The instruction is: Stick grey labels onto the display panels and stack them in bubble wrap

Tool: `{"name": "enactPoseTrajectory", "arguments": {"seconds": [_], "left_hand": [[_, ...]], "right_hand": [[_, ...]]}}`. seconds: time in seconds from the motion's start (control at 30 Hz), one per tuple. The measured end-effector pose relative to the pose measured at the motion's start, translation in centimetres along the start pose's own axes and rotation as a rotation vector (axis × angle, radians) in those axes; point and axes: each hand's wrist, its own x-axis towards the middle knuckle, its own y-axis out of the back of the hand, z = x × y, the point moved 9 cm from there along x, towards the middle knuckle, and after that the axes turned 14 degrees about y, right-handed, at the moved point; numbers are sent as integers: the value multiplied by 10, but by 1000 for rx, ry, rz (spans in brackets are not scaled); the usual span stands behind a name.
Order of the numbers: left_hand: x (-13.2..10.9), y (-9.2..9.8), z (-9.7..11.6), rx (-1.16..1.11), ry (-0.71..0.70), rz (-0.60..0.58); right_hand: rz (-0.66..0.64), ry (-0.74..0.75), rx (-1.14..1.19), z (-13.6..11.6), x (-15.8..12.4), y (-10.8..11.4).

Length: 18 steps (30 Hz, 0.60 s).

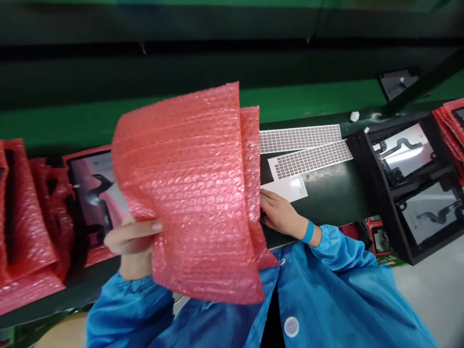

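In front of me my left hand (132,237) grips the left edge of a red bubble-wrap bag (192,203), thumb on the near face. The bag is large, stands upright and bulges toward its left side, and another layer shows along its right edge. My right hand (281,212) is at the bag's right edge with its fingers curled, their tips partly hidden behind the bag. Something dark shows at those fingers, too covered to name. Just beyond that hand lies a small white label sheet (292,187).
Two white sheets of small grey labels (300,139) lie on the dark bench. At the right sits a black divided tray (384,203) holding flat panels with ribbon cables. More red bubble bags (29,217) and a panel (96,188) lie at the left. A crumpled white scrap (354,116) rests behind.
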Motion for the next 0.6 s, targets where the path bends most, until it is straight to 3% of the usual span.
{"name": "enactPoseTrajectory", "arguments": {"seconds": [0.13,0.27,0.37,0.47,0.6], "left_hand": [[-5,-8,0,-136,22,1],[-5,-11,-7,-158,52,-80],[1,-19,-17,-158,107,-123],[16,-35,-32,-98,173,-128],[37,-54,-44,-15,120,-140]], "right_hand": [[-19,-2,27,-3,6,-15],[62,4,59,-3,4,-1],[160,-71,18,9,-14,33],[314,-180,-106,23,-48,83],[562,-375,-309,32,-100,149]]}}
